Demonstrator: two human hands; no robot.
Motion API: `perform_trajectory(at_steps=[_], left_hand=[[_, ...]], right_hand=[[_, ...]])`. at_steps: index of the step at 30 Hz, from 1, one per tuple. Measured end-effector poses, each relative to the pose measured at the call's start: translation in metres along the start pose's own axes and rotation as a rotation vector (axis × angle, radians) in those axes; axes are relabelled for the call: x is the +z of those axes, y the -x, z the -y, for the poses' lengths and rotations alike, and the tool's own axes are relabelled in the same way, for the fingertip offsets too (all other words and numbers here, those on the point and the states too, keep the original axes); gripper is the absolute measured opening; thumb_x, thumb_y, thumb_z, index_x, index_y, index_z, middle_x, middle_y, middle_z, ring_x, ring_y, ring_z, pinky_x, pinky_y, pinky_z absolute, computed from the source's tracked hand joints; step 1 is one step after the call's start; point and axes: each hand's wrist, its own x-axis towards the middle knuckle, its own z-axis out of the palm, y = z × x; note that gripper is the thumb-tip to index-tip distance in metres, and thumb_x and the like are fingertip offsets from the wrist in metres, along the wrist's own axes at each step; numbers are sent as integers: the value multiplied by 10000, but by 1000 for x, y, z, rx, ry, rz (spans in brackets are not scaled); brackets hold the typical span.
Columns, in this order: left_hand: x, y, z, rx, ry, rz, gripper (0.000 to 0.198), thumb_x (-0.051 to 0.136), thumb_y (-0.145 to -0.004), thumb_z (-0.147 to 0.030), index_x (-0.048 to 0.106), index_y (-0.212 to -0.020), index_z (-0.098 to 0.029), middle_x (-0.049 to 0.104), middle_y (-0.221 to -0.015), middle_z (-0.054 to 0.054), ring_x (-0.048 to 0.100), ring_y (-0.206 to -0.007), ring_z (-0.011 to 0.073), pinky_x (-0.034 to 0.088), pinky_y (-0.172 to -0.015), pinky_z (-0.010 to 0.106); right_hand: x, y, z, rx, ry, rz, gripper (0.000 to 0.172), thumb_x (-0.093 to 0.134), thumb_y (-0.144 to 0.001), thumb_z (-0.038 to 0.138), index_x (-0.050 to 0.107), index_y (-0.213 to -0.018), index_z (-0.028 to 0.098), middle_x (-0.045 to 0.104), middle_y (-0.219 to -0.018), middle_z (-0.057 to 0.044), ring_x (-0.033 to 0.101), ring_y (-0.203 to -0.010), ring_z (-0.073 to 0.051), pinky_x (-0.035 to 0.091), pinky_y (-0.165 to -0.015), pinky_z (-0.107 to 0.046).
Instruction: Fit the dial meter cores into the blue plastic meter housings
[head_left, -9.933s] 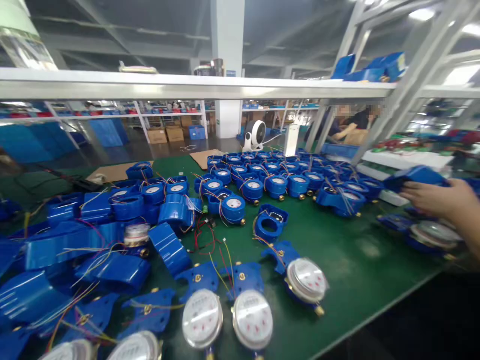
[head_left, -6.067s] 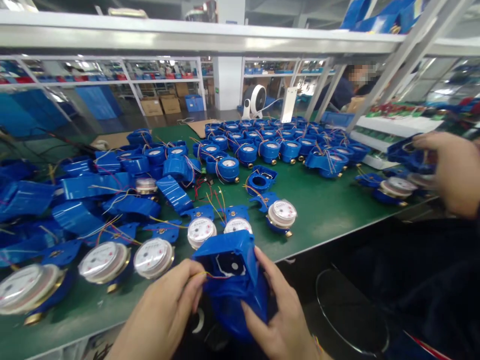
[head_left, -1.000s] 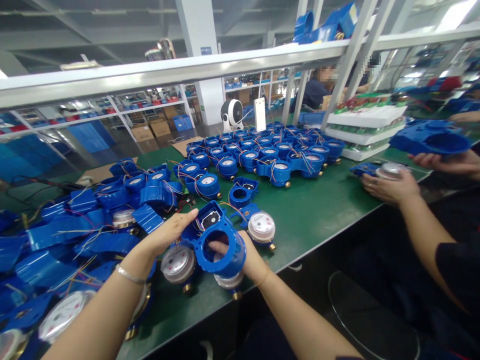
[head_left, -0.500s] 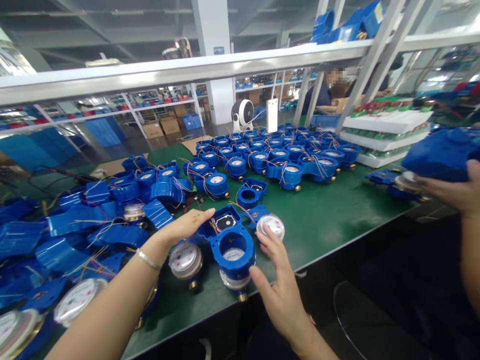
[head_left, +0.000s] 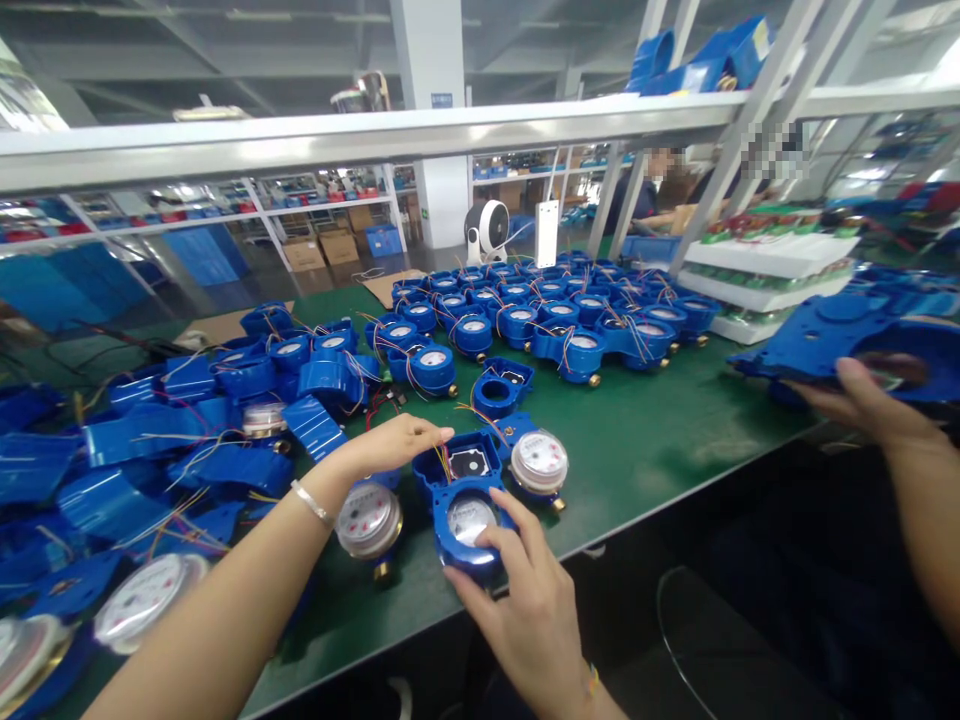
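Note:
A blue water meter housing [head_left: 437, 530] sits down around a water meter [head_left: 471, 518], whose round clear-topped face shows inside the ring. My right hand [head_left: 529, 590] is curled around the ring's near right side, fingertips on its rim. At the far left corner of the housing, my left hand [head_left: 397, 445] pinches the edge of the box part, close to thin coloured wires [head_left: 442, 462]; its fingertips are partly hidden. Inside that box lies a black module [head_left: 469, 463]. Bare water meters stand on either side, one at the left [head_left: 367, 518] and one at the right [head_left: 538, 460].
Blue housings [head_left: 225, 425] with loose wires are heaped at left. Rows of assembled meters [head_left: 517, 318] fill the back of the green table [head_left: 637, 440]. At right, a co-worker's hand [head_left: 877, 405] holds another blue housing [head_left: 810, 335], near stacked white trays [head_left: 769, 255].
The housing has dropped from a tilted position above the meter to sit around it. My right hand has closed in from beside the ring onto its rim. The co-worker's housing has turned.

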Motion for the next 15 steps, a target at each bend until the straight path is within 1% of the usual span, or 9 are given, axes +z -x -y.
perform_trajectory(at_steps=[2, 3, 5, 7, 8, 10, 11, 13, 15], left_hand=[[0, -1, 1, 62, -136, 1, 361, 675, -730, -538, 740, -829, -197, 732, -796, 47, 635, -815, 258, 486, -731, 300], [-1, 0, 1, 84, -197, -58, 389, 647, -753, -552, 739, -889, -199, 739, -911, 70, 635, -939, 282, 485, -841, 330], [-2, 10, 1, 132, -326, -269, 450, 567, -817, -554, 709, -1052, -198, 681, -1165, 111, 539, -1195, 306, 375, -1061, 413], [3, 31, -1, 171, -397, -511, 495, 514, -857, -529, 638, -1201, -195, 564, -1354, 126, 413, -1335, 298, 255, -1154, 469], [9, 46, -3, 168, -369, -609, 504, 504, -867, -517, 600, -1253, -207, 509, -1415, 115, 375, -1366, 287, 244, -1166, 475], [31, 80, -5, 103, -172, -733, 481, 519, -868, -505, 565, -1286, -271, 445, -1478, 54, 360, -1382, 266, 301, -1158, 447], [47, 98, -5, 38, -21, -758, 452, 528, -873, -496, 553, -1291, -326, 436, -1487, 6, 359, -1389, 251, 298, -1171, 421], [83, 126, 1, -93, 291, -758, 422, 603, -836, -485, 596, -1241, -368, 487, -1450, -30, 367, -1393, 251, 273, -1195, 374], [115, 141, 11, -149, 570, -769, 415, 669, -791, -472, 635, -1193, -373, 496, -1446, -39, 335, -1416, 256, 231, -1218, 379]], right_hand=[[3, 1, 0, 11, 28, -13, 272, 676, -845, 390, 526, -1004, 227, 524, -1347, -143, 576, -1177, -314, 571, -870, -440], [5, 1, 1, 13, 41, -12, 284, 684, -838, 392, 528, -1005, 223, 523, -1348, -149, 589, -1153, -319, 575, -852, -448], [8, 3, 1, 9, 58, 2, 293, 709, -816, 373, 539, -998, 220, 523, -1352, -152, 595, -1133, -329, 574, -839, -463], [9, 5, 0, -5, 53, 18, 265, 724, -802, 343, 556, -969, 225, 534, -1350, -141, 579, -1156, -337, 563, -861, -469], [8, 6, -1, -7, 34, 20, 267, 730, -797, 348, 563, -967, 227, 534, -1353, -137, 568, -1174, -340, 557, -876, -470], [4, 8, -5, 22, -50, 32, 366, 747, -773, 417, 571, -1037, 233, 498, -1398, -137, 532, -1224, -347, 536, -926, -474], [2, 8, -8, 57, -117, 47, 450, 741, -769, 466, 563, -1113, 238, 456, -1439, -135, 501, -1263, -348, 514, -968, -481], [-3, 6, -15, 184, -289, 92, 565, 657, -821, 536, 499, -1286, 257, 346, -1524, -109, 386, -1370, -328, 420, -1084, -499], [-3, -1, -22, 356, -480, 148, 547, 514, -910, 544, 433, -1387, 287, 284, -1564, -62, 273, -1438, -277, 291, -1174, -503]])
